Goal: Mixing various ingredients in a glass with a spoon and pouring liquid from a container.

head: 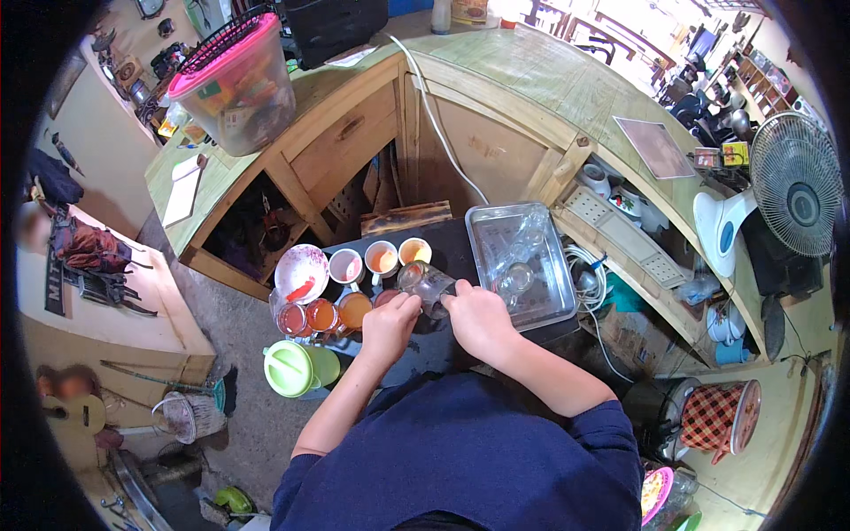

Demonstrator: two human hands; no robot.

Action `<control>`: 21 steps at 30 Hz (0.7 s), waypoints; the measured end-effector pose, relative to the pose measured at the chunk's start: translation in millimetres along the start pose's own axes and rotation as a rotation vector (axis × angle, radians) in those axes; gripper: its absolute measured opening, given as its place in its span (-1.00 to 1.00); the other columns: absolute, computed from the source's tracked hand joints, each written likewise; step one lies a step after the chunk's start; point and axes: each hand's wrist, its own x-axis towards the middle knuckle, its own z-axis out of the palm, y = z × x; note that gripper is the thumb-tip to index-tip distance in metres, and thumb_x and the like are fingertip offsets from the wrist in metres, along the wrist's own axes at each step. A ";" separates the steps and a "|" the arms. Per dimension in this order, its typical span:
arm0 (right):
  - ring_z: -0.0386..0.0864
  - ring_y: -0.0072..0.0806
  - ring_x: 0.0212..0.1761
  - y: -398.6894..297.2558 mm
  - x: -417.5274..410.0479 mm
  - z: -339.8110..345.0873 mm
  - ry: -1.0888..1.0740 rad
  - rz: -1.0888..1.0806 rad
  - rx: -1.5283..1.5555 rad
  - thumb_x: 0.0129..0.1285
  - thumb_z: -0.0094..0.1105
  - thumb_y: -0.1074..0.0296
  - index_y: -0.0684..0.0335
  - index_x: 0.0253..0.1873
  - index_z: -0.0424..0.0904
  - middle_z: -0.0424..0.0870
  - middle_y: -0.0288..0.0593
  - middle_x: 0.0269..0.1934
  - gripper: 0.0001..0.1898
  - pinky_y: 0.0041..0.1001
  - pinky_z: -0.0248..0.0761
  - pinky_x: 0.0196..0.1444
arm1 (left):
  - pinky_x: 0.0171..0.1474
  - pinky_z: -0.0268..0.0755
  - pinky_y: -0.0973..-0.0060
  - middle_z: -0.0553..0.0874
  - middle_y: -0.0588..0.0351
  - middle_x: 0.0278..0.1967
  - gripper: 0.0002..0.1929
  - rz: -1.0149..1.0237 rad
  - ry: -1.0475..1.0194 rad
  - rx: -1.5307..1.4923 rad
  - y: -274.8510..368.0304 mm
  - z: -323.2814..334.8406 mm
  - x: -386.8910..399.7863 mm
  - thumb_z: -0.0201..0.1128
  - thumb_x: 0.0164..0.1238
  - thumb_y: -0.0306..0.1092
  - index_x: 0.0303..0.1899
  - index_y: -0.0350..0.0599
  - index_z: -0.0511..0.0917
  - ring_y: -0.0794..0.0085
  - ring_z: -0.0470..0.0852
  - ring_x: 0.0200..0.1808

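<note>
My right hand (481, 317) grips a clear glass vessel (425, 284), tilted over the dark low table (458, 251). A dark patch shows by its thumb; what it is I cannot tell. My left hand (390, 325) has its fingers curled at the glass's near side; whether they grip it is hidden. A glass of reddish drink (384, 298) is partly behind that hand. Glasses of orange-brown drink (355, 310) and red-orange drink (323, 314) stand to the left. Behind them are several white mugs (382, 257) and a stained white bowl (301, 273) with a red utensil (301, 289).
Right of my hands, a metal tray (481, 279) holds clear glassware (514, 282). A lidded green pitcher (289, 369) stands at the table's near left. Wooden counters (491, 73) curve around, with a fan (793, 186) at right and a pink-lidded tub (236, 93) at left.
</note>
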 end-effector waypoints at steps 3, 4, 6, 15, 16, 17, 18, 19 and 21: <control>0.64 -0.12 -0.27 0.6 -1.3 -8.0 -0.066 0.029 -0.027 0.10 0.07 0.44 0.22 -0.32 0.69 0.58 0.02 -0.35 -0.84 -0.24 0.53 -0.21 | -0.47 0.47 0.31 0.54 0.13 -0.46 -0.91 0.034 0.007 -0.005 1.1 1.4 1.2 0.23 0.16 -0.39 -0.37 -0.02 0.45 0.21 0.63 -0.44; 0.65 -0.13 -0.27 0.2 -2.0 -15.3 -0.131 0.041 -0.068 0.11 0.06 0.45 0.22 -0.31 0.69 0.58 0.01 -0.35 -0.83 -0.24 0.53 -0.20 | -0.47 0.47 0.31 0.54 0.14 -0.46 -0.91 0.039 0.008 -0.004 0.6 1.8 -0.4 0.23 0.16 -0.39 -0.37 -0.02 0.45 0.21 0.63 -0.44; 0.66 -0.13 -0.28 0.4 -2.8 -34.7 -0.205 0.051 -0.060 0.09 0.08 0.46 0.26 -0.32 0.69 0.60 0.03 -0.33 -0.84 -0.25 0.55 -0.21 | -0.47 0.47 0.31 0.54 0.14 -0.47 -0.91 0.013 0.006 0.017 -6.4 4.4 -6.0 0.22 0.16 -0.39 -0.37 -0.02 0.45 0.21 0.63 -0.44; 0.65 -0.08 -0.25 8.1 -4.2 -0.3 0.007 0.019 0.116 0.13 0.06 0.42 0.22 -0.20 0.68 0.59 0.07 -0.31 -0.80 -0.18 0.52 -0.18 | -0.46 0.46 0.31 0.54 0.12 -0.48 -0.84 0.005 0.016 0.017 1.5 0.5 -2.0 0.29 0.08 -0.37 -0.42 -0.06 0.42 0.19 0.62 -0.45; 0.64 -0.09 -0.26 9.9 -4.8 -0.9 -0.041 0.052 0.151 0.18 0.06 0.40 0.17 -0.17 0.69 0.60 0.02 -0.33 -0.79 -0.19 0.52 -0.17 | -0.46 0.47 0.31 0.54 0.13 -0.47 -0.90 0.003 0.009 0.033 1.6 -0.3 -2.5 0.23 0.15 -0.38 -0.38 -0.02 0.44 0.20 0.63 -0.43; 0.63 -0.10 -0.26 12.8 -5.8 -2.1 -0.090 0.084 0.185 0.23 0.05 0.38 0.12 -0.15 0.71 0.61 -0.03 -0.35 -0.79 -0.19 0.51 -0.15 | -0.46 0.47 0.31 0.54 0.13 -0.47 -0.90 0.000 0.009 0.034 0.4 -0.8 -3.0 0.23 0.15 -0.38 -0.38 -0.02 0.44 0.20 0.63 -0.43; 0.64 -0.12 -0.24 19.4 -7.1 -5.2 -0.063 0.052 0.297 0.25 0.05 0.40 0.19 -0.14 0.70 0.63 0.00 -0.31 -0.80 -0.24 0.50 -0.14 | -0.46 0.47 0.31 0.54 0.13 -0.47 -0.90 -0.017 0.010 0.037 -1.9 -1.8 -3.8 0.23 0.15 -0.39 -0.39 -0.03 0.44 0.20 0.63 -0.44; 0.64 -0.12 -0.24 24.0 -8.1 -4.9 -0.065 0.046 0.297 0.25 0.05 0.40 0.19 -0.14 0.70 0.63 0.00 -0.31 -0.80 -0.24 0.50 -0.14 | -0.46 0.47 0.31 0.54 0.13 -0.47 -0.90 -0.035 0.010 0.040 -3.6 -2.6 -4.7 0.24 0.15 -0.39 -0.39 -0.03 0.44 0.20 0.63 -0.44; 0.66 -0.20 -0.23 34.8 -8.3 2.5 -0.072 0.195 0.717 0.26 0.06 0.43 0.23 -0.14 0.69 0.66 -0.02 -0.28 -0.80 -0.30 0.48 -0.09 | -0.47 0.47 0.32 0.54 0.12 -0.47 -0.89 -0.044 0.020 0.033 -3.9 -1.7 -5.1 0.24 0.14 -0.39 -0.40 -0.03 0.44 0.20 0.63 -0.45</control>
